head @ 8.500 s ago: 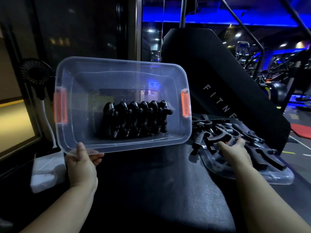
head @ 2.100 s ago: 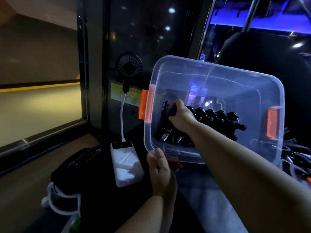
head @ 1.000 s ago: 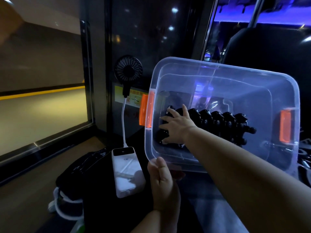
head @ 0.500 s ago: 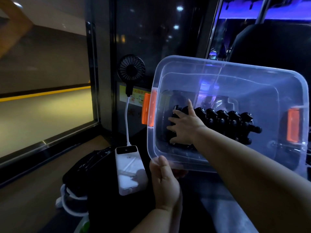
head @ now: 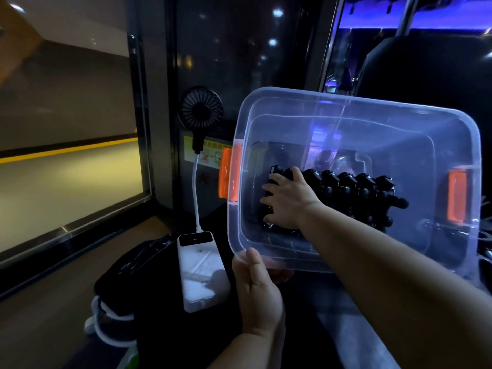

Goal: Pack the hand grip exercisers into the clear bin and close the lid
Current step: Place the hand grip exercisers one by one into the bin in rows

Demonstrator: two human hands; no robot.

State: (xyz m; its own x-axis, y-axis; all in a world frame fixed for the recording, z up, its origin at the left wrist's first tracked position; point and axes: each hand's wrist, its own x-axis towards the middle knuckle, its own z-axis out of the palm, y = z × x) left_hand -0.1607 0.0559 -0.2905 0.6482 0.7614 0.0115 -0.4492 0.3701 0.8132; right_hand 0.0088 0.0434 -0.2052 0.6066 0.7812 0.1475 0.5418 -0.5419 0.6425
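Right hand (head: 288, 202) released grip, now spread, pressing row of black hand grip exercisers (head: 356, 190) in clear plastic bin (head: 372, 113); left hand (head: 257, 286) pinches rim. Piece likely seated.

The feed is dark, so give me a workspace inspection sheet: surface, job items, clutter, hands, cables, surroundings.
Surface: dark padded surface under the bin.
Job's things: clear bin tilted, open side toward the camera, orange latches at both ends; row of black hand grip exercisers inside; lid not seen.
Clutter: white power bank, black fan and black bag left of the bin.
Hands: left hand grips the bin's near rim; right hand inside, fingers spread on the row's left end.
Cables: white cable from power bank up to fan; white cord by the bag.
Surroundings: glass panel at left; blue lighting behind.
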